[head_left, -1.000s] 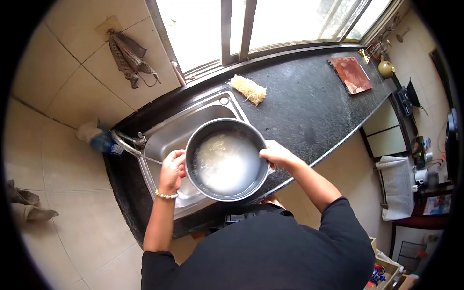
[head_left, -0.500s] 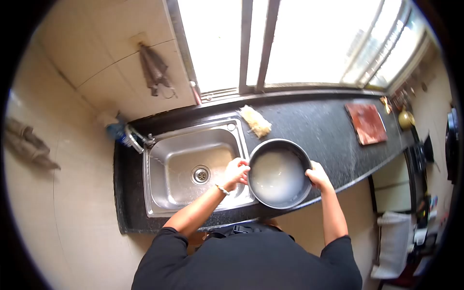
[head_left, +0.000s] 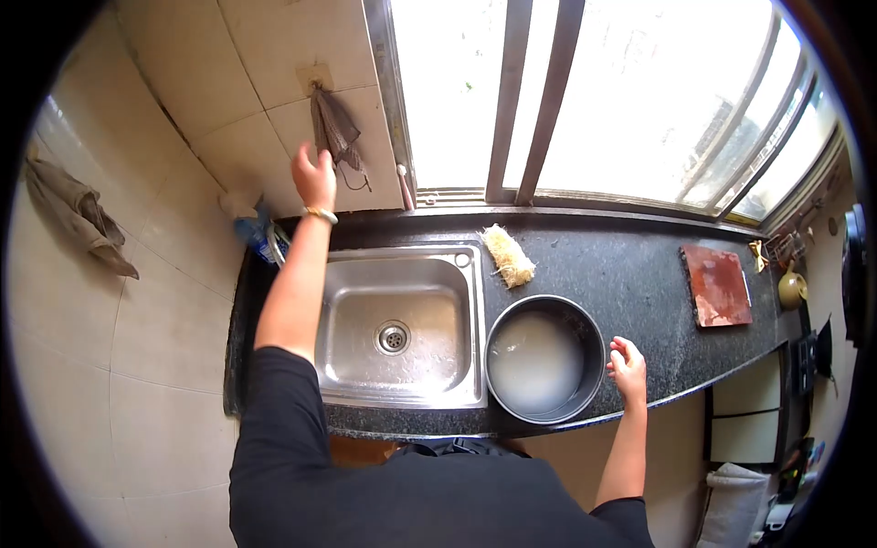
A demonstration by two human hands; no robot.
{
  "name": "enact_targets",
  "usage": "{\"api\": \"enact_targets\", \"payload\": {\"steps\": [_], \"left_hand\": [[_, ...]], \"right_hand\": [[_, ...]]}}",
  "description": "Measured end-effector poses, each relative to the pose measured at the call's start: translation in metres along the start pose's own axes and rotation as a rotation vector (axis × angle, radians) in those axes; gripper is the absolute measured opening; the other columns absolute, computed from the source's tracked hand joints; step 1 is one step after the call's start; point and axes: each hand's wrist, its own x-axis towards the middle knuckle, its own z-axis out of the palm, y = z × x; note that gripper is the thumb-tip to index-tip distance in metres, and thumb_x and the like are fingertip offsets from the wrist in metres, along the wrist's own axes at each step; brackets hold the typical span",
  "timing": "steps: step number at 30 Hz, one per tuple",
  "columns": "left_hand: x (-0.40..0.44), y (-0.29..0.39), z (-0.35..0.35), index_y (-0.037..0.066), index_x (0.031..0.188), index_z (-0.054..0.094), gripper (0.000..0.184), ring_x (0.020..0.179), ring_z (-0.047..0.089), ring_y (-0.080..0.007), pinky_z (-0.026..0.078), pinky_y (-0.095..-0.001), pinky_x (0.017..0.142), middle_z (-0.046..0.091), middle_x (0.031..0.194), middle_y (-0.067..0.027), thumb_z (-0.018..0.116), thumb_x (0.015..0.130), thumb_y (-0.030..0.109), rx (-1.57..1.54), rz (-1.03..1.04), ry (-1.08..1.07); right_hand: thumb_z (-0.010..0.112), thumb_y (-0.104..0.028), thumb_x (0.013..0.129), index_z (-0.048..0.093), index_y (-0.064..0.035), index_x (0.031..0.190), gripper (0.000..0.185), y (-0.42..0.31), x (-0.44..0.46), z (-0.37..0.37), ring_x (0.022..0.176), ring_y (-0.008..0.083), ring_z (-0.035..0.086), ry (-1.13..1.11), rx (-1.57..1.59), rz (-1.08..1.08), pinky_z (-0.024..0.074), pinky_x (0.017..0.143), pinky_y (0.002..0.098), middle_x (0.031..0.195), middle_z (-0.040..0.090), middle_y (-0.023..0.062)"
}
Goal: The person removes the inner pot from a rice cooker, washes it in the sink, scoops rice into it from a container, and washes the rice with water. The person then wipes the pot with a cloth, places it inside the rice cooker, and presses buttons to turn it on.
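A round dark pot with cloudy whitish liquid stands on the black counter, beside the right rim of the steel sink. My left hand, with a bracelet at its wrist, is raised beyond the sink's back left, in front of the wall and just below a hanging grey cloth. Its fingers are apart and hold nothing. Just right of the pot's rim is my right hand, fingers loosely spread, with nothing in it. A pale fibrous scrubber lies behind the pot.
A red-brown board lies on the right of the counter, with a yellowish-green jug beyond it. In the back left corner is a blue bottle. Another cloth hangs at the left. Windows line the back.
The pot has moved right, from over the sink onto the counter, and both hands have let go of it. My left hand has gone up and left towards the wall. The view has shifted.
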Motion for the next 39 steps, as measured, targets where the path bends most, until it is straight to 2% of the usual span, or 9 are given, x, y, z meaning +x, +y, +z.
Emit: {"api": "enact_targets", "payload": {"steps": [4,13,17,22,28,31,36,38,39], "left_hand": [[0.076,-0.020,0.029,-0.007,0.104,0.054,0.042,0.087,0.058,-0.0222,0.045,-0.0322,0.077,0.060,0.099,-0.0144,0.066,0.069,0.013,-0.626,-0.423,-0.511],[0.137,0.050,-0.030,0.000,0.087,0.060,0.016,0.075,0.057,-0.0160,0.045,-0.0261,0.068,0.061,0.082,-0.0072,0.060,0.072,0.004,-1.150,-0.360,-0.320],[0.133,0.022,-0.014,-0.002,0.103,0.058,0.029,0.087,0.056,-0.0182,0.045,-0.0267,0.077,0.062,0.091,-0.0107,0.048,0.076,-0.003,-0.412,-0.036,-0.643],[0.144,0.047,-0.036,-0.002,0.093,0.058,0.018,0.076,0.058,-0.0169,0.048,-0.0262,0.070,0.061,0.087,-0.0085,0.049,0.078,-0.002,-1.268,-0.408,-0.296],[0.052,0.052,-0.082,0.000,0.085,0.056,0.015,0.072,0.058,-0.0145,0.046,-0.0265,0.066,0.062,0.080,-0.0082,0.061,0.071,0.002,-0.601,0.164,-0.604],[-0.038,0.068,-0.126,0.003,0.082,0.055,0.022,0.071,0.058,-0.0285,0.045,-0.0325,0.064,0.058,0.078,-0.0125,0.064,0.063,0.007,-0.282,0.294,-0.830],[-0.156,0.052,-0.183,0.002,0.090,0.051,0.031,0.075,0.054,-0.0331,0.045,-0.0388,0.067,0.053,0.084,-0.0164,0.062,0.061,0.008,-0.223,0.556,-1.210],[-0.175,0.044,-0.201,-0.001,0.098,0.046,0.037,0.076,0.058,-0.0304,0.049,-0.0364,0.064,0.055,0.085,-0.0164,0.064,0.069,0.013,-0.343,0.500,-1.285],[-0.177,0.035,-0.201,0.000,0.097,0.046,0.031,0.070,0.059,-0.0269,0.050,-0.0333,0.057,0.055,0.079,-0.0134,0.061,0.074,0.014,-0.450,0.121,-1.546]], "right_hand": [[0.050,-0.005,0.082,0.052,-0.0022,0.112,0.031,-0.010,-0.024,0.006,0.066,0.0091,0.057,0.004,0.042,-0.046,0.0464,0.051,0.0206,0.099,0.060,0.0076],[0.045,-0.002,0.084,0.053,-0.0004,0.110,0.028,-0.043,-0.064,0.026,0.063,0.0076,0.056,0.122,0.196,-0.081,0.0448,0.052,0.0187,0.098,0.060,0.0083],[0.047,-0.003,0.083,0.056,-0.0009,0.107,0.025,-0.074,-0.073,0.065,0.062,0.0075,0.056,0.097,0.197,-0.134,0.0450,0.054,0.0192,0.094,0.062,0.0071],[0.047,-0.002,0.084,0.055,-0.0016,0.107,0.025,-0.105,-0.080,0.105,0.064,0.0075,0.056,-0.020,0.246,-0.204,0.0461,0.055,0.0197,0.095,0.062,0.0073],[0.046,-0.003,0.085,0.054,-0.0002,0.109,0.025,-0.165,-0.103,0.188,0.091,0.0138,0.056,-0.493,0.428,-0.363,0.0453,0.081,0.0248,0.103,0.059,0.0085],[0.044,-0.012,0.088,0.052,-0.0026,0.114,0.028,-0.182,-0.115,0.261,0.103,0.0152,0.050,-0.660,0.546,-0.469,0.0383,0.089,0.0276,0.108,0.056,0.0085],[0.042,-0.023,0.090,0.047,-0.0083,0.113,0.028,-0.124,-0.110,0.382,0.099,0.0149,0.051,-0.445,1.302,0.169,0.0422,0.084,0.0283,0.109,0.052,0.0058],[0.040,-0.024,0.090,0.052,-0.0094,0.101,0.022,-0.116,-0.119,0.378,0.094,0.0183,0.054,-0.642,1.560,0.458,0.0463,0.078,0.0270,0.102,0.056,0.0075],[0.041,-0.025,0.089,0.054,-0.0112,0.091,0.019,-0.121,-0.121,0.384,0.083,0.0193,0.057,-0.798,1.839,0.567,0.0502,0.067,0.0296,0.091,0.058,0.0082]]}}
